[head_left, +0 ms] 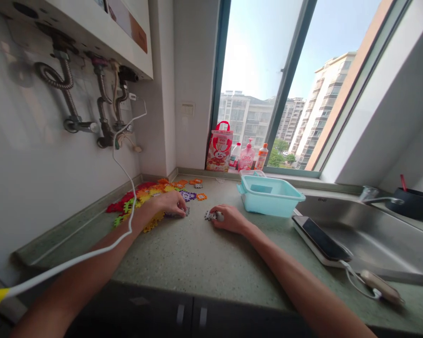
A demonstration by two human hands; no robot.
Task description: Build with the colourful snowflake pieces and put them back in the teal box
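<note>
The window (257,61) is the biggest thing, up behind the worktop (186,263). The worktop's back edge meets the wall and its front edge is above dark doors. There is a big bare patch from the hands to the front edge, so there is lots of room that way.

The sink (373,234) is cut into the right side. The blue tub (268,204) stands near the back, by the sink's left edge, so there is less room on that side. The pile (153,191) of red, green, yellow and orange bits is in the back left corner, close to the wall. The red bag (219,150) stands up by the window.

The left hand (169,203) is next to the pile, with its fingers bent down over a grey bit (187,212). I cannot tell if it is pinching it. The right hand (229,218) pinches a light grey bit (210,215) low over the worktop. A bare gap lies between the two hands.

The phone (324,239) lies along the sink's left edge. A white cord (131,206) hangs across in front of the left arm. One purple bit (188,195) and one orange bit (201,197) lie just behind the left hand.
</note>
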